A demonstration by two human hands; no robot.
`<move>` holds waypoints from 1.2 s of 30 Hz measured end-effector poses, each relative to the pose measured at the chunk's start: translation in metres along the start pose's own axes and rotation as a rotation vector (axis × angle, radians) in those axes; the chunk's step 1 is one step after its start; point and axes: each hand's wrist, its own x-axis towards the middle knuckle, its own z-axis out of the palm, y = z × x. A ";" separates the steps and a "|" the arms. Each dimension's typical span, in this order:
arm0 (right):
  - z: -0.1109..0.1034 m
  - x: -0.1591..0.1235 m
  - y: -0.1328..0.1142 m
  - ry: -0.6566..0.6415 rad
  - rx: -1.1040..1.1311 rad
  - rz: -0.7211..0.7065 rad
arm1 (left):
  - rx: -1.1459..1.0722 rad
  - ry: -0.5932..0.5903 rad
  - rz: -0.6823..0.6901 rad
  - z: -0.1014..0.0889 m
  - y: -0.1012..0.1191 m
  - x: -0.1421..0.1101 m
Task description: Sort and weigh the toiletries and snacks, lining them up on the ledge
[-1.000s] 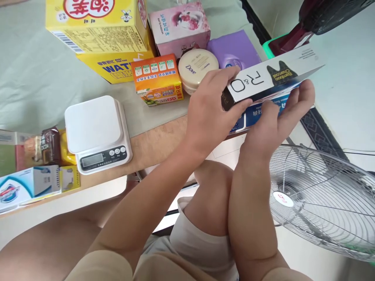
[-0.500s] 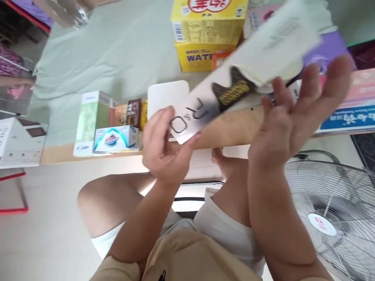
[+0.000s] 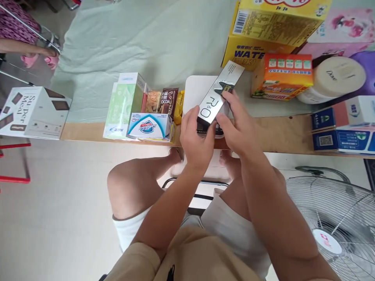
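Observation:
A long, slim silver box (image 3: pixel 215 99) with black lettering and a dark patch lies slantwise between my hands. My left hand (image 3: pixel 196 142) has its fingers and thumb around the near end. My right hand (image 3: pixel 238 125) grips the box's right side. Beneath the box is a white kitchen scale (image 3: pixel 195 88) with a dark display strip at its front, mostly covered by my hands. I cannot tell whether the box touches the scale. Left of the scale are a Safeguard soap box (image 3: pixel 149 125), a green and white carton (image 3: pixel 124 103), and a brown cocoa packet (image 3: pixel 169 102).
A white Super Meal box (image 3: pixel 36 113) stands at the table's left end. To the right are yellow cartons (image 3: pixel 275 27), an orange box (image 3: pixel 283 76), a Dove tub (image 3: pixel 334 80) and blue boxes (image 3: pixel 341 140). A fan (image 3: pixel 331 218) stands below right. Another person's feet (image 3: pixel 41 58) show upper left.
The silver box has come down and nearer, over the scale. My right hand, spread half a second ago, now grips its side. The view has shifted, showing more on the right.

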 end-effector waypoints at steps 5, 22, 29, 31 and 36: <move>-0.001 0.002 0.008 0.025 -0.002 -0.012 | 0.020 -0.089 -0.003 -0.007 0.004 -0.003; 0.012 -0.028 0.030 0.263 0.129 -0.119 | 0.123 -0.036 0.248 -0.020 0.014 0.003; 0.005 -0.031 0.036 0.231 0.157 -0.126 | 0.180 -0.051 0.276 -0.019 0.014 0.003; 0.006 -0.031 0.036 0.240 0.148 -0.158 | 0.183 -0.092 0.272 -0.020 0.008 0.004; 0.014 -0.031 0.036 0.310 0.103 -0.165 | 0.156 -0.227 0.275 -0.011 -0.009 0.016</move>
